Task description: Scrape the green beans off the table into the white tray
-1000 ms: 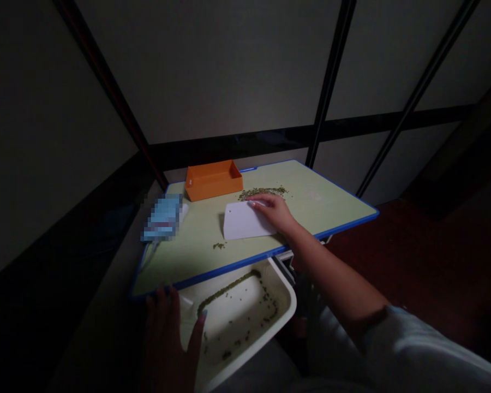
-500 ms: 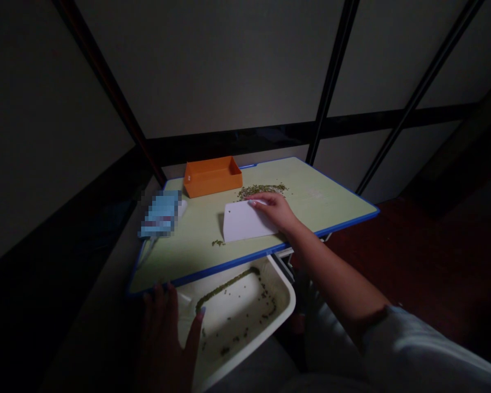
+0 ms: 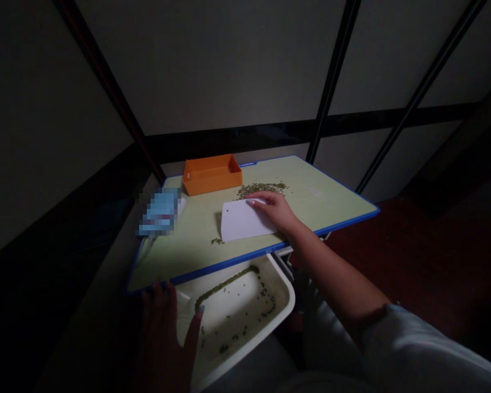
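Note:
My right hand (image 3: 276, 210) is closed on a white flat dough scraper (image 3: 245, 220) with a small hole in one corner. The scraper stands tilted on the pale green tabletop (image 3: 188, 248), beside a few small greenish-brown grains (image 3: 216, 241). A wider scatter of the same grains (image 3: 262, 189) lies just beyond my fingers. Below the front edge, my left hand (image 3: 166, 327) grips the left side of a white plastic bin (image 3: 284, 305), its thumb over the inside. More grains line the bin's floor along its far side and corners. Its left rim is partly hidden by my hand.
An orange open box (image 3: 215, 177) stands at the back left of the table. A blurred-out light blue item (image 3: 159, 212) lies near the left edge. Panelled cabinet doors (image 3: 229, 65) rise right behind the table. The surroundings are dim.
The scraper has shifted very slightly to the left in my right hand. My left hand and the bin stay nearly still.

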Action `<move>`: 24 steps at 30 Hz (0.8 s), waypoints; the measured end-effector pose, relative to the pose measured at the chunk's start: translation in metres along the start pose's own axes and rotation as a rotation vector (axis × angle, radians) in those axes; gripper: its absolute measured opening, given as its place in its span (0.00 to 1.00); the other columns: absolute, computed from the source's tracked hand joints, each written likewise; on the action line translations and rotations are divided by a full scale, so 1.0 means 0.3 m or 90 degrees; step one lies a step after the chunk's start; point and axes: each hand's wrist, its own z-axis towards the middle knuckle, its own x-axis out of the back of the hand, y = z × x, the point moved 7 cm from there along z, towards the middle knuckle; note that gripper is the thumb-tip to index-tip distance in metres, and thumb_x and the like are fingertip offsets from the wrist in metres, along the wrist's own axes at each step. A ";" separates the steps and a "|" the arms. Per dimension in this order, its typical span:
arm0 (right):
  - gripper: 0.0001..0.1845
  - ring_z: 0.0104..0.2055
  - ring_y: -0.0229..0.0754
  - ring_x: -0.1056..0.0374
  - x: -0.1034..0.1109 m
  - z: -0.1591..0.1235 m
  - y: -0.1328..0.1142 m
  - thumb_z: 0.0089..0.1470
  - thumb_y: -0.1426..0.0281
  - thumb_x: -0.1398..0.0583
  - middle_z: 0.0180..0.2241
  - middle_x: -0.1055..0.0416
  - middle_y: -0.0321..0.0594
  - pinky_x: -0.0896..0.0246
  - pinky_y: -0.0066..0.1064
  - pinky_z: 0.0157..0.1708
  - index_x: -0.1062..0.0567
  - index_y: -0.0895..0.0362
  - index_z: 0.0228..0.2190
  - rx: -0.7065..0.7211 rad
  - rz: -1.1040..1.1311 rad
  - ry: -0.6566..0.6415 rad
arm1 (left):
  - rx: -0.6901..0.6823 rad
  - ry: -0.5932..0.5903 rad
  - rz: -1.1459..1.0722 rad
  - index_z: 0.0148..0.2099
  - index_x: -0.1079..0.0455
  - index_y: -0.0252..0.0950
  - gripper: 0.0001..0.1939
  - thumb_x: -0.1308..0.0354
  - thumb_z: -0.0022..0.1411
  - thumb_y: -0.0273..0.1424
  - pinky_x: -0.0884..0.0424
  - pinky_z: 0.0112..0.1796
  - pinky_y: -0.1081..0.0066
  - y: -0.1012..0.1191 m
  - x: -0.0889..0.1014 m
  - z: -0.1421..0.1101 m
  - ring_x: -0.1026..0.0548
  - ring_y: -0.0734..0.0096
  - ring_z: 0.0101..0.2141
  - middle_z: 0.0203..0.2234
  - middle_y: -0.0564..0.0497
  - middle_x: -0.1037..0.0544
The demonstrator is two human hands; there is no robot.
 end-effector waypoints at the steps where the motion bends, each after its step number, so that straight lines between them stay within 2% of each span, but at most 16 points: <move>1: 0.11 0.41 0.42 0.28 -0.001 0.000 0.001 0.49 0.65 0.36 0.41 0.21 0.41 0.36 0.35 0.41 0.19 0.54 0.36 -0.002 0.000 -0.001 | -0.001 0.000 -0.001 0.66 0.53 0.34 0.38 0.56 0.60 0.49 0.52 0.65 0.47 0.000 -0.001 0.000 0.59 0.55 0.68 0.68 0.41 0.52; 8: 0.13 0.40 0.41 0.29 -0.013 -0.005 0.003 0.49 0.65 0.36 0.41 0.21 0.42 0.36 0.34 0.40 0.19 0.56 0.37 -0.012 0.013 -0.018 | -0.011 0.001 0.003 0.67 0.55 0.34 0.38 0.56 0.60 0.49 0.52 0.65 0.46 0.004 0.001 -0.001 0.60 0.56 0.68 0.68 0.40 0.53; 24: 0.15 0.35 0.39 0.30 -0.031 -0.019 0.007 0.47 0.63 0.35 0.39 0.22 0.41 0.37 0.29 0.31 0.19 0.55 0.38 -0.038 0.028 -0.057 | -0.013 0.001 0.003 0.66 0.53 0.34 0.38 0.55 0.60 0.49 0.52 0.65 0.46 0.001 -0.002 0.002 0.60 0.57 0.68 0.68 0.40 0.52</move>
